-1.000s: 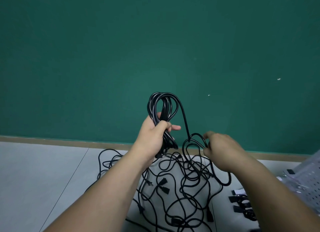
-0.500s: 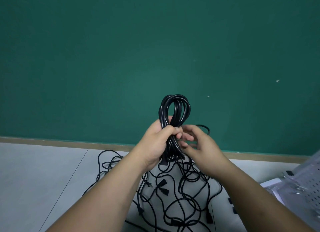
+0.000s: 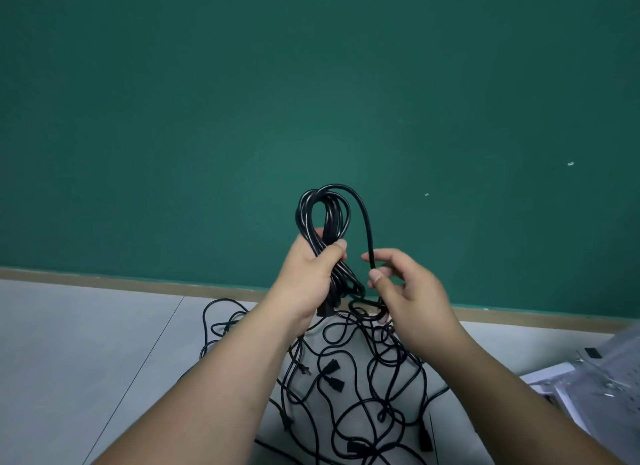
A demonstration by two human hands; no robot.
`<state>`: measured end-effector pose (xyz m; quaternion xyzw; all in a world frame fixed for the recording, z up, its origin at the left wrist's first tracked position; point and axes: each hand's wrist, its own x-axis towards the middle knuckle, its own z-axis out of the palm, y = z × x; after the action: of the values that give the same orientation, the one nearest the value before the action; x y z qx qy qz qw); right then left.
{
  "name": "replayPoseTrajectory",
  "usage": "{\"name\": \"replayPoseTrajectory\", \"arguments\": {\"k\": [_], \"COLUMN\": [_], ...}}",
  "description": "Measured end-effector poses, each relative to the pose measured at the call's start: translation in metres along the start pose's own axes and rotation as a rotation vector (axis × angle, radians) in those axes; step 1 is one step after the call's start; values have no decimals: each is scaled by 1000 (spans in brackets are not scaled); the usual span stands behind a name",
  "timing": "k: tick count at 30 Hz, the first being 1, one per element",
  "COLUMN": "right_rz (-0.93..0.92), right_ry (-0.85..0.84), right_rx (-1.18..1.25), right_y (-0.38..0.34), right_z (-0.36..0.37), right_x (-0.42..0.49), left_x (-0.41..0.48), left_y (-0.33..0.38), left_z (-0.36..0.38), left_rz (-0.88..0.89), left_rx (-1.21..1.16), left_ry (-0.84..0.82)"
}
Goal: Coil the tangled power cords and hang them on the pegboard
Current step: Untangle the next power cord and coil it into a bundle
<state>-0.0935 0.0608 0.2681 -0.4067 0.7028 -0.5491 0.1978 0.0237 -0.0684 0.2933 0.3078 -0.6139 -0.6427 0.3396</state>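
left hand (image 3: pixel 308 277) bare | right hand (image 3: pixel 412 298) bare | both forearms (image 3: pixel 221 378) bare to frame edge

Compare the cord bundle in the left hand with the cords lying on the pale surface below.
The coiled cord is gathered into tight, upright loops; the tangled cords sprawl in wide, crossing loops. The coiled cord is held up in the air, gripped by the left hand, with one strand pinched by the right hand; the tangled cords lie on the surface. Both are black power cords with plugs.

Head-worn camera looks forward and down, close over hands (image 3: pixel 360 284).
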Motion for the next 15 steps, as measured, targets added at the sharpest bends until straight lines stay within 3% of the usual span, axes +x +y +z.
{"name": "replayPoseTrajectory", "arguments": {"k": [3, 5, 9, 15], "right_rz": [29, -22, -194, -339], "right_ry": [82, 126, 162, 163], "right_rx": [-96, -287, -530, -602], "right_y": [3, 3, -6, -11], "right_z": [5, 6, 12, 17], "right_x": [-1, -2, -9, -17], "left_x": [-5, -9, -8, -12], "left_y": [0, -1, -4, -2], "left_z": [7, 14, 18, 18], "left_rz": [-9, -17, -59, -130], "left_rx": [-34, -40, -79, -171], "left_ry": [-116, -128, -31, 30]}}
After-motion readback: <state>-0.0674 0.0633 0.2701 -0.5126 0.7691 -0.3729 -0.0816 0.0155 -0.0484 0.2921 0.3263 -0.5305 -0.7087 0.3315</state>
